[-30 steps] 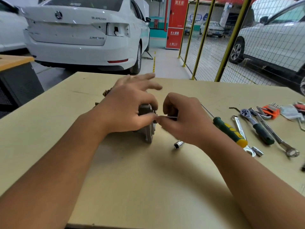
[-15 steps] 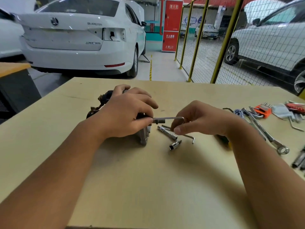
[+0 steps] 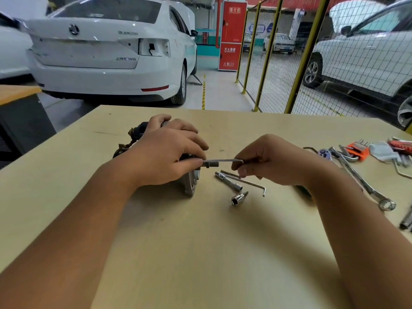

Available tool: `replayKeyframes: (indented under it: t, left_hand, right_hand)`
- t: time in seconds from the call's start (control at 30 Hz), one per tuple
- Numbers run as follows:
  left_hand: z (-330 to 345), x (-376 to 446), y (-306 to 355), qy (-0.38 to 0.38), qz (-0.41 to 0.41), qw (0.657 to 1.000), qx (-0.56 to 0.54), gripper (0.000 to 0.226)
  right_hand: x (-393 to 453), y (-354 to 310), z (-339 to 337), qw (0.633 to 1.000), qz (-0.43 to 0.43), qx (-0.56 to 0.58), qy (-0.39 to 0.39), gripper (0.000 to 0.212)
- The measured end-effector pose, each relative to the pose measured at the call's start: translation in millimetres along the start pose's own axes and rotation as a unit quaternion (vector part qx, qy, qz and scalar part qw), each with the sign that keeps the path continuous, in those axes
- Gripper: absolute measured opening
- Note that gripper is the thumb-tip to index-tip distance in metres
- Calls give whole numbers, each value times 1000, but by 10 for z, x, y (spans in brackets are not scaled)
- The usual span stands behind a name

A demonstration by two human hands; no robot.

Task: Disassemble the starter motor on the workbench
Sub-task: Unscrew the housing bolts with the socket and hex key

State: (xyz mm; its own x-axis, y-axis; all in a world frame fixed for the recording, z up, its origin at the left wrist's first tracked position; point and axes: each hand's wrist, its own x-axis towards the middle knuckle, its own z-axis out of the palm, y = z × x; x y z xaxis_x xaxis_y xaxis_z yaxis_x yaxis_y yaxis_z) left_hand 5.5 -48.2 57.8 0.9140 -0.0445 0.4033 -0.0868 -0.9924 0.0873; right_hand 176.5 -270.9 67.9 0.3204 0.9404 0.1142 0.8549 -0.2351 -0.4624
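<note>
One starter (image 3: 191, 184) on the counter (image 3: 200, 253), mostly hidden under the left hand (image 3: 165, 157), which grips it. Right hand (image 3: 272, 161) pinches one hex key (image 3: 223, 161), tip at the starter. Loose: one more hex key (image 3: 249, 182), one extension (image 3: 228, 181), one socket (image 3: 238, 199), one spanner (image 3: 365, 186). Tool pile at the right edge is cut off, uncountable.
</note>
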Motion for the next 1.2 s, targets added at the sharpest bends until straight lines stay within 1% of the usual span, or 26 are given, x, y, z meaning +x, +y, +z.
replayKeyframes:
  t: [0.03, 0.13, 0.2, 0.27, 0.33, 0.4, 0.47, 0.57, 0.63, 0.73, 0.8, 1.03, 1.2]
  left_hand:
    - [0, 2, 3, 0, 1, 1000, 4, 21]
    - [18, 11, 10, 6, -2, 1000, 9, 13]
    - [32, 8, 19, 17, -6, 1000, 11, 11]
    - [33, 3, 14, 28, -5, 1000, 9, 11]
    - [23, -2, 14, 29, 0, 1000, -2, 14]
    - [5, -10, 9, 24, 0, 1000, -13, 17]
    - [4, -6, 0, 21, 3, 1000, -15, 22]
    - [20, 0, -25, 18, 5, 1000, -7, 21]
    - [31, 3, -37, 17, 6, 1000, -4, 20]
    - [28, 10, -30, 19, 5, 1000, 0, 19]
    - [26, 13, -28, 17, 3, 1000, 1, 12]
    - [34, 18, -19, 15, -2, 1000, 12, 7]
    - [36, 13, -18, 24, -14, 1000, 4, 4]
  right_hand:
    - [1, -2, -2, 1000, -6, -16, 11, 12]
    - [10, -33, 24, 997, -30, -58, 35, 9]
    - [9, -48, 26, 997, -27, -48, 46, 8]
    - [6, -60, -5, 1000, -1, -17, 17, 7]
    - [-7, -75, -46, 1000, 9, -12, -13, 9]
    - [-19, -112, -76, 999, -16, -44, -11, 6]
    - [-36, -145, -58, 995, -42, -90, -4, 8]
    - [-74, -169, 40, 982, -96, -157, 37, 4]
    - [-111, -149, 116, 973, -133, -176, 69, 7]
    - [-139, -111, 194, 961, -166, -196, 106, 9]
    - [-145, -89, 229, 955, -176, -201, 131, 9]
    - [-153, -26, 307, 942, -190, -204, 186, 7]
    - [-109, 27, 359, 919, -207, -256, 218, 7]
